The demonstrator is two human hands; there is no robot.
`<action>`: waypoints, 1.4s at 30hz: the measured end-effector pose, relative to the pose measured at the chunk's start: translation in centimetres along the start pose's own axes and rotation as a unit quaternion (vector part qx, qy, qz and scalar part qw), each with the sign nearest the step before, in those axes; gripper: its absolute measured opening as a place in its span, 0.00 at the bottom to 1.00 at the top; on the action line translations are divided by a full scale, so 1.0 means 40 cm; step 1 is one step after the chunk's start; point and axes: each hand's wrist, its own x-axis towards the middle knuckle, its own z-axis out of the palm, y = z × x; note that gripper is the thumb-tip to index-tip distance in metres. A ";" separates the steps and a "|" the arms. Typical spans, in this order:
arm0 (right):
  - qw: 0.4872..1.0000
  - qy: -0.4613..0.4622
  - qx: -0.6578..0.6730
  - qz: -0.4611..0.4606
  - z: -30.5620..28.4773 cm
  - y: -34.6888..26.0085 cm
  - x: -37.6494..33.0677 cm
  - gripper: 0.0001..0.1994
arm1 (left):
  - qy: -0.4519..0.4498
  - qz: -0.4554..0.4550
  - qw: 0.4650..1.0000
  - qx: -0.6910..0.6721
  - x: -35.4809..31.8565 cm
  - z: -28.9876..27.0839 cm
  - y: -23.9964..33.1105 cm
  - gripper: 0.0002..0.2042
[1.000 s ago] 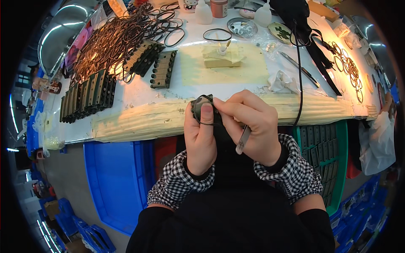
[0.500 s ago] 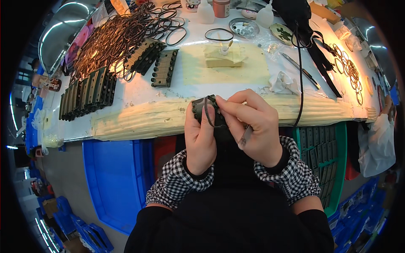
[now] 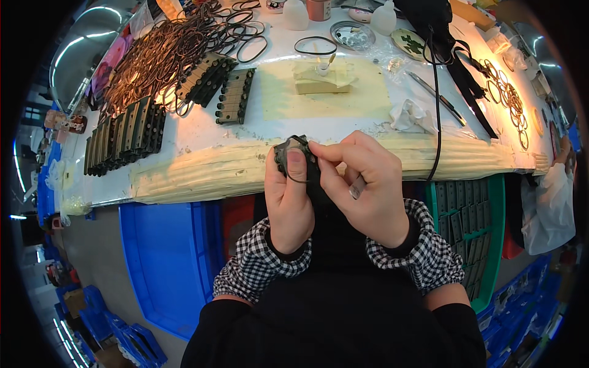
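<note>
Above my lap, at the table's front edge, my left hand (image 3: 288, 196) is closed round a dark green strip-like part (image 3: 281, 153) with rounded knobs along its sides. A thin dark rubber ring (image 3: 300, 140) loops over this part, and my left thumb presses on it. Thumb and forefinger of my right hand (image 3: 366, 184) pinch at the part's right edge; what exactly lies between those fingertips is hidden. A slim metal tool (image 3: 357, 187), its flat end showing, is tucked in my right hand's curled fingers. Similar green parts (image 3: 126, 136) stand in a row at the table's left.
A tangled heap of dark rings (image 3: 162, 58) covers the back left. A yellow block (image 3: 322, 84) with a small cup stands mid-table. A pen-like tool (image 3: 438, 98) and black cord (image 3: 437, 122) lie right. Below are a blue tray (image 3: 165, 264) and a green crate (image 3: 498, 245) of parts.
My left hand has tilted the green part, and the ring now sits closer over its top. My right fingers have shifted slightly left and down along its edge.
</note>
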 end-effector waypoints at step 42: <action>0.999 -0.007 -0.050 0.002 -0.006 -0.001 -0.008 0.12 | -0.009 -0.078 0.994 -0.074 -0.001 0.006 0.029 0.14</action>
